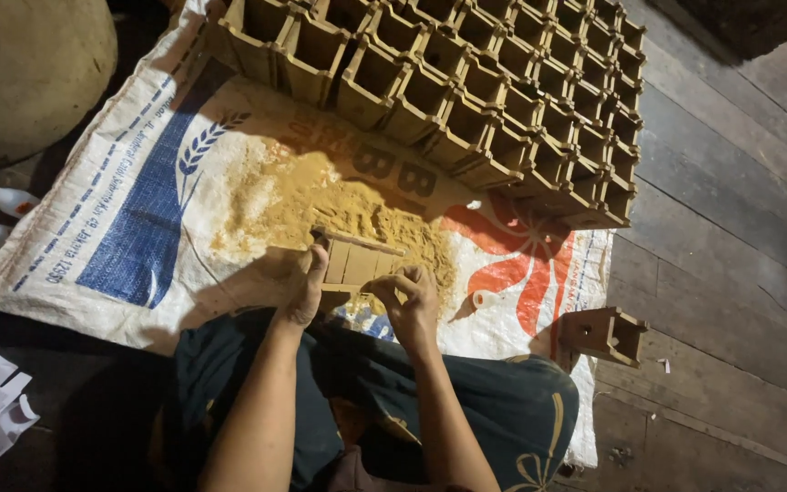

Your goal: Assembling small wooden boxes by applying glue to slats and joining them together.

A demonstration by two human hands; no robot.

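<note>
Head view: the left hand (295,284) pinches a thin stick (357,241) over a small cardboard mould (354,265), which the right hand (409,299) grips by its near edge. Both sit by the sand pile (339,211) mid-sack (138,228). Stacked cardboard boxes (503,100) fill the sack's far edge.

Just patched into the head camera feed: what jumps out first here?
The big block of open-topped brown paper cells stacked along the far edge of the printed woven sack. At the sack's middle lies a yellow-brown powder heap, lit brightly. Just in front of it, the left hand and right hand hold a flat creased strip.
</note>
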